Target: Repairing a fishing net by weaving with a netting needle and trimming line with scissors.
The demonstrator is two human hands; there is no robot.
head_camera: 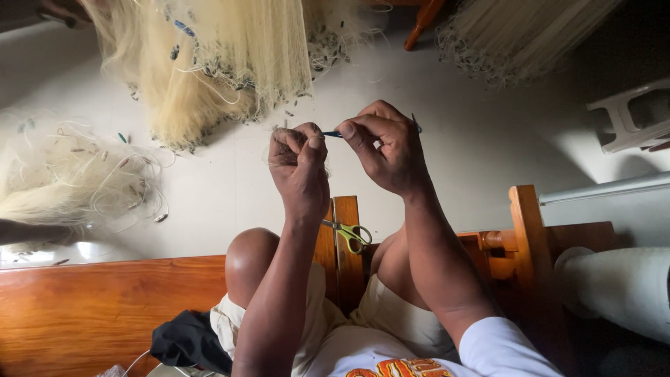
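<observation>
My left hand is raised in front of me, its fingers pinched on a small dark bunch of fishing net. My right hand is close beside it and grips a thin blue netting needle whose tip points at the left fingers. The two hands almost touch. Fine pale net strands trail from the left hand, hard to make out. My bare knees rest below, against a wooden bench.
Heaps of pale yellow fishing net hang at top left and top right, another lies on the floor at left. Green-handled scissors lie on the wooden bench rail. A white roll is at right, dark cloth below.
</observation>
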